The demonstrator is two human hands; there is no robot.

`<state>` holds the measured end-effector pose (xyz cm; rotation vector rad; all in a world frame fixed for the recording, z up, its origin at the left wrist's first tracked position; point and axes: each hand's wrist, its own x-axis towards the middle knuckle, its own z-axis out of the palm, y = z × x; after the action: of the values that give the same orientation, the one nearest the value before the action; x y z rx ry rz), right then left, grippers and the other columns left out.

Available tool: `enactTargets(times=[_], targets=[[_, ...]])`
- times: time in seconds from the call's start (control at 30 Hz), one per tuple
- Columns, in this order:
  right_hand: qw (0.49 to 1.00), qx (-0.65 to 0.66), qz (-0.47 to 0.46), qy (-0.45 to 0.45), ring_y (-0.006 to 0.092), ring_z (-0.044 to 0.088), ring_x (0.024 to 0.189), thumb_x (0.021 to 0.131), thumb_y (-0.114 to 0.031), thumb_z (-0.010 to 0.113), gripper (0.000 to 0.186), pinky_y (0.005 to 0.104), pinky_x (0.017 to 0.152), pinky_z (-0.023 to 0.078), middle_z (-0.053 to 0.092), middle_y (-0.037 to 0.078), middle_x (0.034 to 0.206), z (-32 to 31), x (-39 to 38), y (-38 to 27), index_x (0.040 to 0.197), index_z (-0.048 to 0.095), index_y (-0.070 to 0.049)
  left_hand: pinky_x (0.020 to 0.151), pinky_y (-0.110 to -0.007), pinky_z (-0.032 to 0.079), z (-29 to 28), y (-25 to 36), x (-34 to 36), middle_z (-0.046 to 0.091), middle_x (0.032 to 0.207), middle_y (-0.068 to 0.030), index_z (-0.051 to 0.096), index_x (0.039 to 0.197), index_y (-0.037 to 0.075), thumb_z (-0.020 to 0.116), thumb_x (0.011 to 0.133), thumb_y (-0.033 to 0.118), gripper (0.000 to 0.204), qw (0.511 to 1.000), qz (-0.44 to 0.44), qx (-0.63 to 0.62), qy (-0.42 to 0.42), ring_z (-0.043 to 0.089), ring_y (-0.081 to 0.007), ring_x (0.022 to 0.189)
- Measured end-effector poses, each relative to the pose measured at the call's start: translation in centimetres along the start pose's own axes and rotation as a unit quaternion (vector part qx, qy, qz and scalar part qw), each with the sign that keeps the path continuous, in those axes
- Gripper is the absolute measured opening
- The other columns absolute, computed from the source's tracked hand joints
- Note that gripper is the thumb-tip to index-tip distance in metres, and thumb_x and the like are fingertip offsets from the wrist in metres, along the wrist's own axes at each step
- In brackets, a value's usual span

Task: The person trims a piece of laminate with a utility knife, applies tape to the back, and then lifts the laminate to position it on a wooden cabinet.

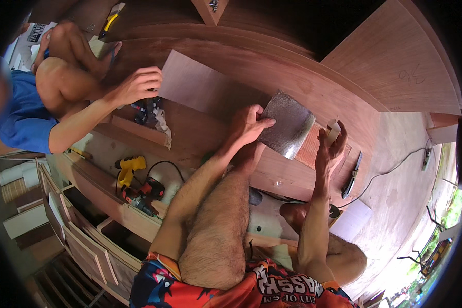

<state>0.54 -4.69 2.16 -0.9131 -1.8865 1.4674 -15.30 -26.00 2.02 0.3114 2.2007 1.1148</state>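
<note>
My left hand [250, 124] pinches the near-left edge of a shiny silver-grey sheet [288, 123] between thumb and fingers. The sheet lies at the end of a long brown veneer strip [205, 81] on a wooden panel. Beside it, an orange-brown textured piece [313, 148] shows on the panel. My right hand [334, 149] is closed round a small white piece [333, 132], perhaps a roll, raised just right of the sheet; its exact kind is unclear. At the strip's far left end, a co-worker's hand [142, 83] touches or nearly touches it.
A black-handled knife [352, 177] lies at the panel's right end. A cable [382, 174] runs over the floor. Left of my leg are a yellow power tool [132, 168] and a red drill [141, 196] beside wooden frames [82, 236]. A large wooden board [395, 66] stands at upper right.
</note>
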Motion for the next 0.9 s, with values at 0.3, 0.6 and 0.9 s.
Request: enactTargets(times=[0.3,0.6,0.9], targets=[[0.999,0.033,-0.01,0.016,0.0154,0.064,0.091,0.097,-0.015,0.073,0.043,0.0293,0.073,0.058,0.065,0.008,0.111,0.5,2.0,-5.1,0.136,0.057,-0.006,0.075,-0.041,0.054,1.3,-1.7,-0.1,0.073,0.089,-0.0168,0.07,0.098,-0.001,0.082,0.086,0.035,0.04,0.998,0.04,-0.028,0.026,0.07,-0.0271,0.082],[0.988,-0.119,0.012,-0.098,0.0182,0.065,0.096,0.086,-0.011,0.078,0.053,0.0332,0.084,0.055,0.068,0.008,0.114,0.8,1.3,-5.1,0.135,0.058,-0.01,0.088,-0.047,0.055,1.0,0.3,-1.0,0.072,0.112,-0.0241,0.066,0.12,0.002,0.075,0.091,0.046,0.054,0.996,0.011,0.08,0.035,0.07,-0.0407,0.105],[0.981,-0.12,0.054,-0.141,0.0156,0.068,0.076,0.084,-0.011,0.079,0.048,0.0307,0.069,0.057,0.07,0.007,0.097,1.8,2.4,-6.7,0.129,0.063,-0.01,0.085,-0.048,0.056,1.2,-0.9,-1.1,0.073,0.109,-0.0238,0.065,0.12,0.002,0.075,0.092,0.043,0.051,0.997,0.027,0.052,0.041,0.071,-0.0406,0.101]])
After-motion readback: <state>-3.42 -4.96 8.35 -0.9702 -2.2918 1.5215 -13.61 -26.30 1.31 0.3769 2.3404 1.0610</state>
